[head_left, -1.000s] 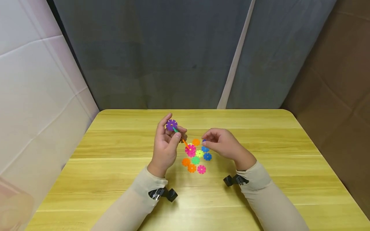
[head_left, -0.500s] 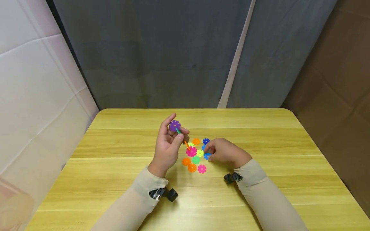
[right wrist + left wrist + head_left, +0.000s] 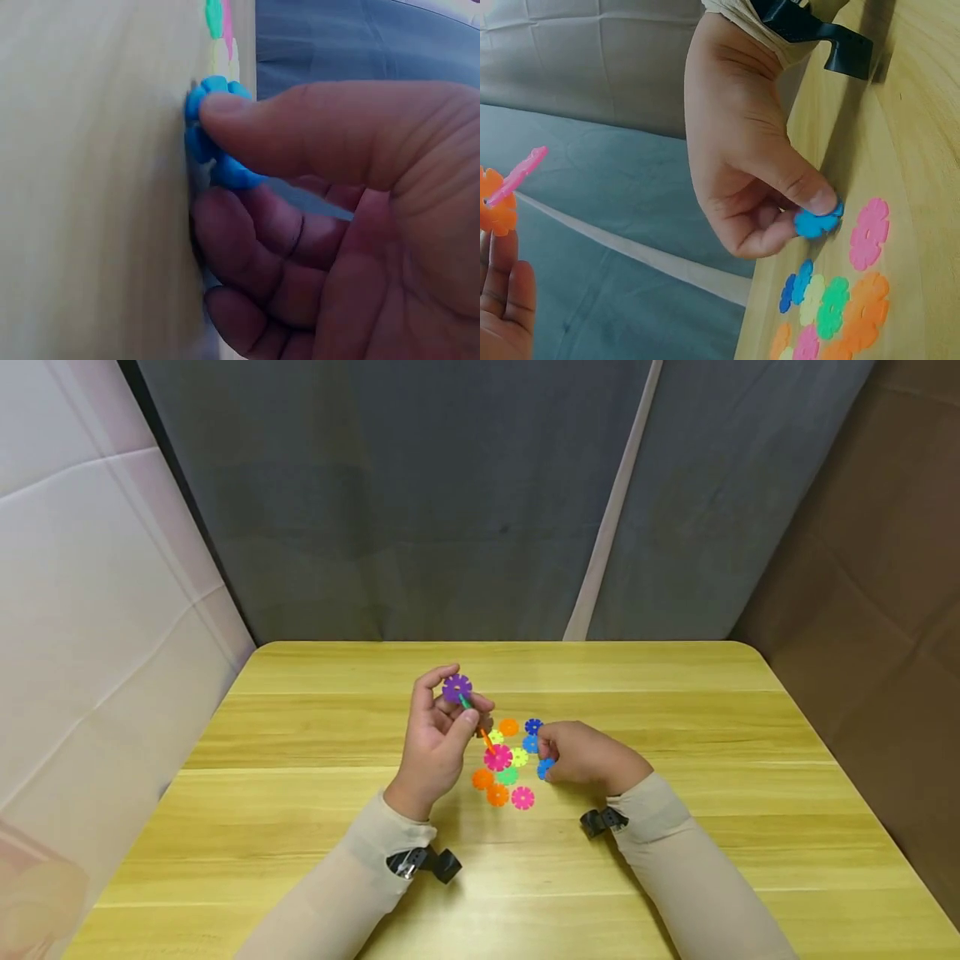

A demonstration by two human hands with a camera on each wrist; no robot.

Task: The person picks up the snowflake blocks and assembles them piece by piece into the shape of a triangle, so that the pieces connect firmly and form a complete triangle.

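Two hands work over a scatter of flat, flower-shaped plastic discs on the yellow wooden worktop (image 3: pixel 675 735). The right hand (image 3: pixel 588 758) has its thumb and curled fingers closed on a light blue disc (image 3: pixel 545 767) — the grip pinches it by the edge, right down at the worktop surface, and in the right wrist view the disc (image 3: pixel 214 142) sits tight between the thumb pad and the fingers below it. The left hand (image 3: pixel 438 739) is raised off the worktop, its grip closed on a small assembly: a purple disc (image 3: pixel 456 687) held up between fingertips and thumb, with a green-and-orange piece (image 3: pixel 476 721) running down from it toward the loose discs. Just beside the right grip, toward the left hand, lie a blue disc (image 3: pixel 530 743) and a dark blue disc (image 3: pixel 533 726); further that way are a large pink disc (image 3: pixel 497 757), a yellow-green one (image 3: pixel 518 757) and a green one (image 3: pixel 507 776). Nearer the person from the pinched disc rests a smaller pink disc (image 3: pixel 522 797) — close, not touching — with two orange discs (image 3: pixel 489 787) next to it. Another orange disc (image 3: pixel 508 727) lies on the far side, between the two grips.
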